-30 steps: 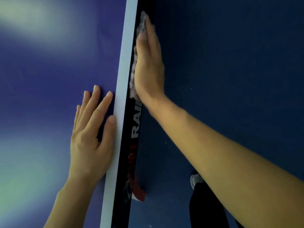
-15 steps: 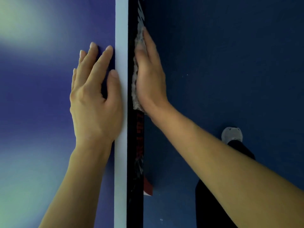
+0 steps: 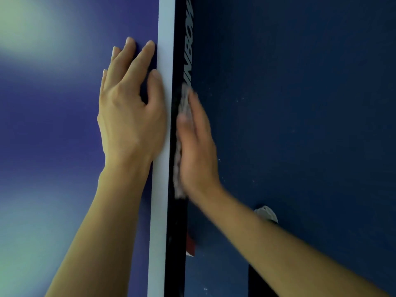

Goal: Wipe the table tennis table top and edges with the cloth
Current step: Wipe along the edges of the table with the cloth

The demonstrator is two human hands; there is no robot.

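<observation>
right hand (image 3: 198, 144) is sliding back nearer, flat palm pressing cloth (image 3: 179, 168) along the side edge (image 3: 179, 50) (running straight ahead); left hand (image 3: 130, 112) is bracing, fingers straight, on table top (image 3: 64, 146).

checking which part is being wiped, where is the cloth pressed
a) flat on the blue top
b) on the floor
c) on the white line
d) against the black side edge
d: the right hand presses the cloth against the black side edge, below the white line.
</observation>
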